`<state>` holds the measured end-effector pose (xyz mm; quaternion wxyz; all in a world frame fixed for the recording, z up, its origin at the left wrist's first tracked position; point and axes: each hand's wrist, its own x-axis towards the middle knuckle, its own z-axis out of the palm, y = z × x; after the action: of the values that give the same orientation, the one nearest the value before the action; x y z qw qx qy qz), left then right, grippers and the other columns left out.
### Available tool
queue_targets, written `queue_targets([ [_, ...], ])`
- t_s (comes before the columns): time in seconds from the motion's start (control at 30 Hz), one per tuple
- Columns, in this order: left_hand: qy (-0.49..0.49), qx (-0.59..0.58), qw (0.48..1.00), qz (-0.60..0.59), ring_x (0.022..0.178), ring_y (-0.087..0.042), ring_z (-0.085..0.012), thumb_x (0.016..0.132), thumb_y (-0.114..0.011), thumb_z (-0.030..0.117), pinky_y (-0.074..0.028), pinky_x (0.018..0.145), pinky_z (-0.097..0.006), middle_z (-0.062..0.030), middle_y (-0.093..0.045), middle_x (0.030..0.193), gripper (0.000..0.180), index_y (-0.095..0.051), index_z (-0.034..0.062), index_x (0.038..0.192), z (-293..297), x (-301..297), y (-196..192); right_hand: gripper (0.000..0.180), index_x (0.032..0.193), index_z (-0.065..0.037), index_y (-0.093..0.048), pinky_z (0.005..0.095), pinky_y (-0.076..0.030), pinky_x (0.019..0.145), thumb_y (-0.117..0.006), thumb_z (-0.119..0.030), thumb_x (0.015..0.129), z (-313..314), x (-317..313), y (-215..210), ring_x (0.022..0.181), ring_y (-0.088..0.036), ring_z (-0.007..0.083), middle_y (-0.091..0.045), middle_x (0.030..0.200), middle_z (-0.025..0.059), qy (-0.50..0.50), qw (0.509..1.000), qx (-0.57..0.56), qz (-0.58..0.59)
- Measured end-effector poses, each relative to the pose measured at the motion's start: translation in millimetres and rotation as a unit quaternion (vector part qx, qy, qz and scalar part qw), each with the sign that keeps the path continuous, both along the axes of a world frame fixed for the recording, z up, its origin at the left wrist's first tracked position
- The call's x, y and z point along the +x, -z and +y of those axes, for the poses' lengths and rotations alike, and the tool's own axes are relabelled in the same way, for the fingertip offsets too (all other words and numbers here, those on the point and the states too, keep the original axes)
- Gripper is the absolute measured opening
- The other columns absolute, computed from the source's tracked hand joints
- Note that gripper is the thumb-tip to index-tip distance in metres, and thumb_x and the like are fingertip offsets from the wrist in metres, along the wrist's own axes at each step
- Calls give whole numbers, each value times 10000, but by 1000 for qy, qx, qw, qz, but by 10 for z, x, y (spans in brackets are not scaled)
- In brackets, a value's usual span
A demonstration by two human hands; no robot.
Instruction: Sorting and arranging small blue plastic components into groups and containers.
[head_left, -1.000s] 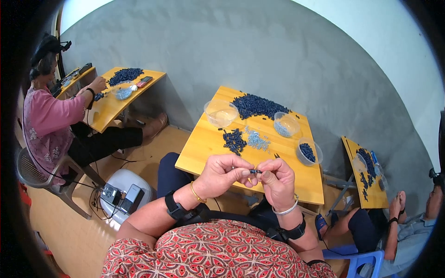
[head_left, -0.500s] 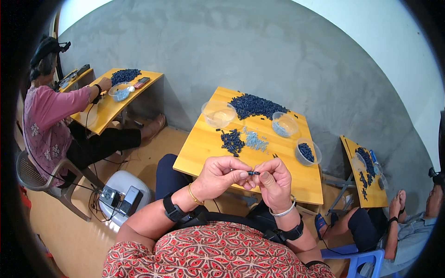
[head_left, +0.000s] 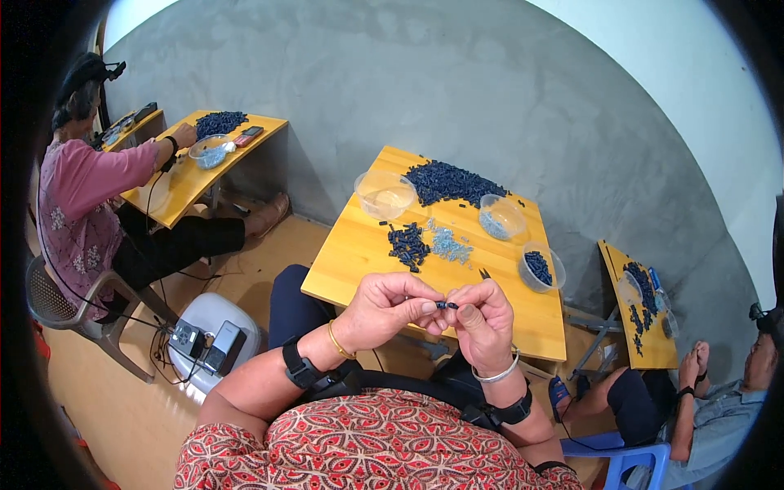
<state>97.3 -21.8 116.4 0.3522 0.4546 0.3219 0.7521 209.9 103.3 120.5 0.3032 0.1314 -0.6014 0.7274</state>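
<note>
My left hand [head_left: 388, 312] and my right hand [head_left: 487, 325] meet above the near edge of the yellow table [head_left: 343, 265]. Between their fingertips they pinch a small dark blue tubular piece [head_left: 446, 305], one hand at either end. The fingers hide part of it. Just beyond my right fingers show the dark pointed tips [head_left: 484, 273] of a tool, the rest of it out of sight. A small pile of dark blue pieces [head_left: 407, 247] and a scatter of pale blue bits [head_left: 447, 247] lie on the tabletop beyond my hands.
A large heap of dark blue pieces [head_left: 457, 183] sits at the table's far side. Clear plastic bowls stand left [head_left: 384, 206], right with pale bits [head_left: 513, 214], and near right with dark pieces [head_left: 557, 269]. People sit at tables on both sides; a grey stool [head_left: 237, 309] holds devices.
My hands keep the same pinch on the small piece. The view has shifted slightly. The person at left has moved a hand a little at their table.
</note>
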Motion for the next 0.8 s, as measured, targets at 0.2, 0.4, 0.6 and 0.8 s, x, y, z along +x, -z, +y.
queue_targets([
  [0.2,7,1,1000,2,721,-618,-146,843,-519,-3,-516,660,-250,-118,-635,828,96,-576,-46,908,0,-15,21,116,865,-18,-461,226,-430,617,-546,-96,852,17,-4,16,668,-513,108,-534,751,70,6,1000,27,-11],
  [0.4,12,9,1000,7,751,-624,-154,849,-512,0,-521,674,-249,-120,-631,850,108,-576,-47,923,-12,-23,56,91,863,-18,-467,220,-427,609,-544,-63,847,13,4,1,656,-506,104,-534,730,65,4,998,68,-9],
  [0.6,-17,-21,998,52,749,-633,-199,826,-540,-14,-527,663,-274,-132,-596,881,121,-576,-52,935,-82,-36,12,69,822,-15,-480,216,-420,567,-548,-20,833,-24,71,-84,626,-509,94,-541,713,51,81,980,174,-53],
  [0.8,-22,-23,996,81,726,-634,-193,816,-551,-21,-524,648,-267,-124,-599,855,117,-579,-51,925,-94,-52,51,80,792,-13,-487,224,-417,540,-564,-11,814,-50,115,-110,578,-511,110,-542,657,52,131,959,243,-72],
])
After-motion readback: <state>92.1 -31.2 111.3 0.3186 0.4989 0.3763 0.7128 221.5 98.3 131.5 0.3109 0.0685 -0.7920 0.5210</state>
